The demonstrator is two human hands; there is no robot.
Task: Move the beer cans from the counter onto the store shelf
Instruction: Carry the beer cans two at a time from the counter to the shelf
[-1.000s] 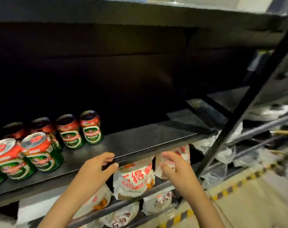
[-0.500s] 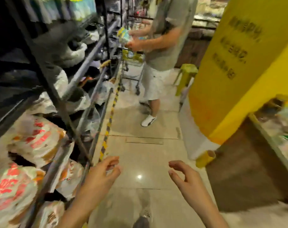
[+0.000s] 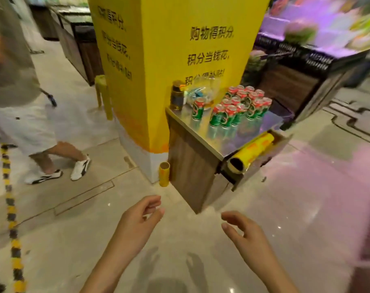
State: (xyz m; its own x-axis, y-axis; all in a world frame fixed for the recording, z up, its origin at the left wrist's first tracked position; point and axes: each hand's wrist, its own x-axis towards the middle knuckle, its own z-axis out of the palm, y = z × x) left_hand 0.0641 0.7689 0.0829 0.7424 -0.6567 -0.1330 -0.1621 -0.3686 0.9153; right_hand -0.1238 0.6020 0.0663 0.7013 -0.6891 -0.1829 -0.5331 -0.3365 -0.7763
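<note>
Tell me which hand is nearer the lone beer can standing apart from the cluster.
Left, narrowly. The left hand hangs below and left of the lone beer can; the right hand sits lower and off to its right. Both empty.

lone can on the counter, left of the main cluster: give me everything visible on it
The lone beer can is green-bodied with a red band under its top and a white-edged oval label; it looks like metal. It stands upright on the shiny steel counter, apart from the can cluster to its right and just right of a dark gold-lidded jar. Neither hand touches it. Label text is too blurred to read.
</note>
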